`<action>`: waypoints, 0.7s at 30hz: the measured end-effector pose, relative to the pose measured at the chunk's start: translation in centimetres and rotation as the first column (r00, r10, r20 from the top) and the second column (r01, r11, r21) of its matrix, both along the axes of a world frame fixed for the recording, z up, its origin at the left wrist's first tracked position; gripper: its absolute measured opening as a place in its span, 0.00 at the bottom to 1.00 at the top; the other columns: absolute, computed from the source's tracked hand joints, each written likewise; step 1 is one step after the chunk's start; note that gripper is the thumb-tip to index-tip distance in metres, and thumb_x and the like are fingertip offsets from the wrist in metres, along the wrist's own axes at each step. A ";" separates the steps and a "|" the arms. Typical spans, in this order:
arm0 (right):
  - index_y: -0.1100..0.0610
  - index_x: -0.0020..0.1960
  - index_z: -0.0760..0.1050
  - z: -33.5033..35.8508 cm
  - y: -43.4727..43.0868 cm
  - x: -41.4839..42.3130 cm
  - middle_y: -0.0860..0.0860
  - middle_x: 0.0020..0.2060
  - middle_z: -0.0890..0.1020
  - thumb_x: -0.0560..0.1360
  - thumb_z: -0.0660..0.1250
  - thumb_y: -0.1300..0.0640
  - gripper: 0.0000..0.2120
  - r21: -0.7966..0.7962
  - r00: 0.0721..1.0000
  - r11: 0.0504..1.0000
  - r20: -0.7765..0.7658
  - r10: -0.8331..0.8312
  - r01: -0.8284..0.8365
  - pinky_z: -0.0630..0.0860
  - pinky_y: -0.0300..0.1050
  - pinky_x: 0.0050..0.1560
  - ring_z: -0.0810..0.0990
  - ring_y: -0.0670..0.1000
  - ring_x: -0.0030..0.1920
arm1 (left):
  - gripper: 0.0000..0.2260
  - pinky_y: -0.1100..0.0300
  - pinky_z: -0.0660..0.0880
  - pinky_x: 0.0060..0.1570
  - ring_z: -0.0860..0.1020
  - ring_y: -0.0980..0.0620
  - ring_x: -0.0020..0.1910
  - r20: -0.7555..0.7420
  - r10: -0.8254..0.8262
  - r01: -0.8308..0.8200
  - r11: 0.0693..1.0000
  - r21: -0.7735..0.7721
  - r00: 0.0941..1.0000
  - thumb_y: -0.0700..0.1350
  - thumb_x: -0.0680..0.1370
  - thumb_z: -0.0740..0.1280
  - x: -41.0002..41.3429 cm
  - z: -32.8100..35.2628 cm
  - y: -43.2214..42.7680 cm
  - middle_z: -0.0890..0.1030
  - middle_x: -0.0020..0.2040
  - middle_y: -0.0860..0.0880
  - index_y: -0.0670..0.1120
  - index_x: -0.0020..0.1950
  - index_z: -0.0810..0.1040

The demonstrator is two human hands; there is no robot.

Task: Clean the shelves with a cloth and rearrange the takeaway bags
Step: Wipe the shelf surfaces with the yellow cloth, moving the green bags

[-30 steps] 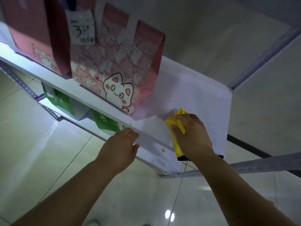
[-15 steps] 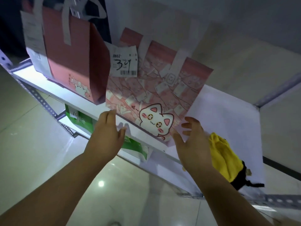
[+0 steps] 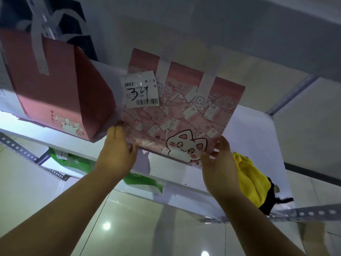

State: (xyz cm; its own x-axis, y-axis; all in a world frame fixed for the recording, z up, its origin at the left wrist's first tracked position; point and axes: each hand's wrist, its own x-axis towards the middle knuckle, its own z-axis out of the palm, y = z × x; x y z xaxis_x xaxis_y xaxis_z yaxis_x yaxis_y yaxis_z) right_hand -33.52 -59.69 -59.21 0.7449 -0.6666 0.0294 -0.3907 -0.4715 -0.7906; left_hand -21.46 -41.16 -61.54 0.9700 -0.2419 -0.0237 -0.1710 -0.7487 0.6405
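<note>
Left hand (image 3: 116, 150) and right hand (image 3: 219, 169) grip cat-print takeaway bag (image 3: 184, 111) by its lower corners; yellow cloth (image 3: 247, 180) lies just beside right hand.

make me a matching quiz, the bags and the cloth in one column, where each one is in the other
1 cat bag
2 yellow cloth
3 green bag
4 plain red bag

a below the white shelf
b held between left hand and right hand
c standing left of the cat bag
d lying on the white shelf, right of the right hand

Pairs: 1-b, 2-d, 3-a, 4-c
</note>
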 end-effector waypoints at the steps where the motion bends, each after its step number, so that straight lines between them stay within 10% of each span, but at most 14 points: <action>1: 0.48 0.64 0.65 0.0 -0.6 0.2 0.47 0.55 0.78 0.76 0.63 0.60 0.19 0.016 1.000 1.000 0.021 -0.012 0.011 0.79 0.53 0.53 0.80 0.49 0.53 | 0.22 0.49 0.69 0.55 0.71 0.39 0.58 0.002 -0.021 0.021 1.000 -0.003 1.000 0.41 0.75 0.68 0.1 -0.1 -0.6 0.66 0.64 0.38 0.36 0.65 0.65; 5: 0.34 0.55 0.61 0.4 -3.6 0.9 0.43 0.53 0.78 0.73 0.63 0.68 0.29 0.088 0.997 0.995 0.051 -0.059 0.055 0.78 0.53 0.56 0.79 0.47 0.54 | 0.28 0.52 0.68 0.58 0.69 0.42 0.61 0.032 -0.125 0.126 0.991 -0.048 0.992 0.42 0.74 0.69 0.0 -0.6 -3.3 0.66 0.67 0.39 0.39 0.71 0.62; 10: 0.51 0.64 0.61 0.2 -7.4 1.3 0.49 0.58 0.77 0.72 0.65 0.65 0.25 0.041 0.997 0.997 -0.022 -0.070 0.071 0.70 0.41 0.51 0.77 0.51 0.57 | 0.33 0.50 0.70 0.58 0.70 0.40 0.63 0.019 -0.172 0.173 0.982 -0.071 0.985 0.45 0.75 0.68 -1.2 -1.0 -6.1 0.64 0.69 0.39 0.41 0.75 0.56; 21: 0.48 0.68 0.64 0.9 -7.9 -1.4 0.49 0.62 0.71 0.73 0.68 0.56 0.26 -0.026 0.995 0.995 -0.030 -0.093 0.092 0.67 0.43 0.57 0.70 0.51 0.62 | 0.34 0.53 0.65 0.64 0.68 0.41 0.67 -0.027 -0.109 0.108 0.994 -0.035 0.994 0.47 0.76 0.67 -4.1 0.3 -5.4 0.61 0.73 0.41 0.42 0.76 0.54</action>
